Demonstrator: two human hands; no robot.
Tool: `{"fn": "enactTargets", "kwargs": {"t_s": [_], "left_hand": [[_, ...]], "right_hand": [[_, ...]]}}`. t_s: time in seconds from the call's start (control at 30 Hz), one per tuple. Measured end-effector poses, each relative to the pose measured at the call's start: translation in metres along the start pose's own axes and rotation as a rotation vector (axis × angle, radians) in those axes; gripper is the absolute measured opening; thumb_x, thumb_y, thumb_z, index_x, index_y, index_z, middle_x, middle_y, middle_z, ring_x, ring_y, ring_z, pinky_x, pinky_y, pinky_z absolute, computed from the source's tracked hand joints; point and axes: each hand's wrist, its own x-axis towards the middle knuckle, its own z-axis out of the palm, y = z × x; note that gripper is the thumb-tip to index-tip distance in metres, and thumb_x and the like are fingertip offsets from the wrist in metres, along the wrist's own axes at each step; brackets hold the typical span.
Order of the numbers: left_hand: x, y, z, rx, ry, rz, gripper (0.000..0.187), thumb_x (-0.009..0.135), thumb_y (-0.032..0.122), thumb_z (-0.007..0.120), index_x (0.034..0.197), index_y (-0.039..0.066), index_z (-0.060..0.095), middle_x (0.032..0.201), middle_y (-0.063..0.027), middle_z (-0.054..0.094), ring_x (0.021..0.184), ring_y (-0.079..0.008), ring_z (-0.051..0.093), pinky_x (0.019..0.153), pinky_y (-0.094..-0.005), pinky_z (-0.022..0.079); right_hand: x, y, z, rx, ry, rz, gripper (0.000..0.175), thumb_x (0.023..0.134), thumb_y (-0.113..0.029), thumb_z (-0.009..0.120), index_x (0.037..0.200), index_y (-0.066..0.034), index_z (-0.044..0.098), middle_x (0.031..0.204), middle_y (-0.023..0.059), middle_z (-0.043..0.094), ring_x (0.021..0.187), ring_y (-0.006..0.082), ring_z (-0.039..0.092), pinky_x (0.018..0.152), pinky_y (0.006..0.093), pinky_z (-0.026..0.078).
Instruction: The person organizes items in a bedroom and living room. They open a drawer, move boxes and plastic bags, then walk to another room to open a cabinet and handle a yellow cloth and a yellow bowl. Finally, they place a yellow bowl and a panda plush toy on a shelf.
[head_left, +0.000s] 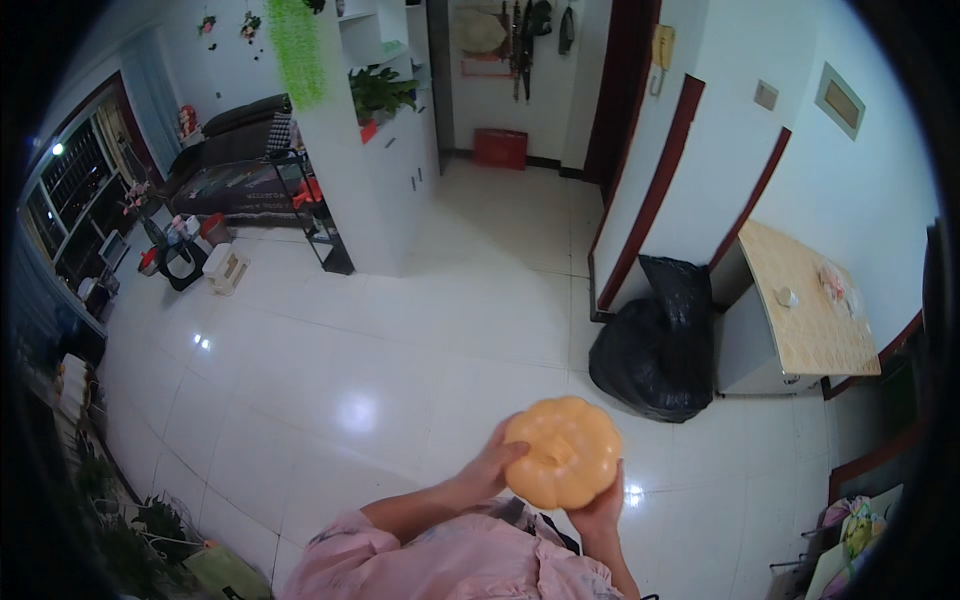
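Note:
A round orange pumpkin-shaped object (566, 450), ribbed and with a short stem on top, is held up in front of my chest between both hands. My left hand (501, 457) grips its left side, the thumb lying over the upper face. From the lower right, my right hand (600, 506) supports it; most of those fingers are hidden behind the object. Whether it is a container with a lid I cannot tell. Pink sleeves and a pink top show below.
A full black plastic bag (660, 352) stands on the tiled floor (465, 315) ahead to the right. Beside it is a cabinet with a patterned top (810, 315) carrying a small white cup (787, 296). Farther left are a white stool (226, 268), a black rack (330, 255) and a sofa (232, 180).

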Motion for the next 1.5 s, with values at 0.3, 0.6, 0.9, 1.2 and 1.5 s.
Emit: {"fn": "enactTargets", "kwargs": {"t_s": [0.3, 0.6, 0.9, 1.2, 1.5], "left_hand": [[-0.025, 0.037, -0.104, 0.384, 0.444, 0.435, 0.048, 0.093, 0.029, 0.048, 0.136, 0.011, 0.037, 0.132, -0.0091, 0.049, 0.122, -0.0270, 0.049, 0.100, -0.0479, 0.043], [0.042, 0.096, -0.101, 0.130, 0.574, 0.312, 0.046, 0.083, 0.015, 0.063, 0.125, 0.003, 0.048, 0.123, -0.0125, 0.055, 0.112, -0.0257, 0.056, 0.094, -0.0402, 0.045], [0.271, 0.160, -0.057, 0.114, 0.401, 0.159, 0.058, 0.093, 0.048, 0.043, 0.138, 0.012, 0.041, 0.139, -0.0084, 0.047, 0.123, -0.0274, 0.050, 0.102, -0.0488, 0.041], [0.400, 0.197, -0.090, 0.417, 0.452, 0.198, 0.062, 0.090, 0.048, 0.051, 0.140, 0.012, 0.039, 0.140, -0.0086, 0.046, 0.127, -0.0280, 0.045, 0.106, -0.0507, 0.036], [0.461, 0.291, -0.209, 0.309, 0.638, 0.274, 0.063, 0.092, 0.047, 0.049, 0.142, 0.013, 0.033, 0.143, -0.0104, 0.042, 0.130, -0.0315, 0.042, 0.108, -0.0532, 0.033]], "right_hand": [[0.110, 0.066, 0.064, -0.299, -0.058, 0.391, 0.056, 0.101, -0.051, 0.024, 0.135, -0.0125, 0.046, 0.137, 0.0055, 0.049, 0.128, 0.0241, 0.043, 0.109, 0.0435, 0.031], [0.224, 0.047, 0.085, -0.512, -0.309, 0.546, 0.057, 0.101, -0.049, 0.029, 0.138, -0.0087, 0.041, 0.142, 0.0037, 0.045, 0.130, 0.0205, 0.040, 0.110, 0.0399, 0.028], [0.414, -0.082, 0.105, -0.260, -0.373, 0.521, 0.061, 0.098, -0.051, 0.039, 0.140, -0.0076, 0.039, 0.142, 0.0052, 0.044, 0.131, 0.0212, 0.039, 0.111, 0.0406, 0.026], [0.551, -0.132, 0.134, -0.223, -0.246, 0.610, 0.058, 0.096, -0.052, 0.041, 0.137, -0.0105, 0.044, 0.138, 0.0052, 0.049, 0.129, 0.0238, 0.042, 0.108, 0.0442, 0.030], [0.702, -0.077, 0.200, -0.694, -0.225, 0.728, 0.047, 0.099, -0.046, 0.041, 0.131, -0.0128, 0.047, 0.123, 0.0064, 0.059, 0.109, 0.0224, 0.056, 0.093, 0.0429, 0.045]]}}
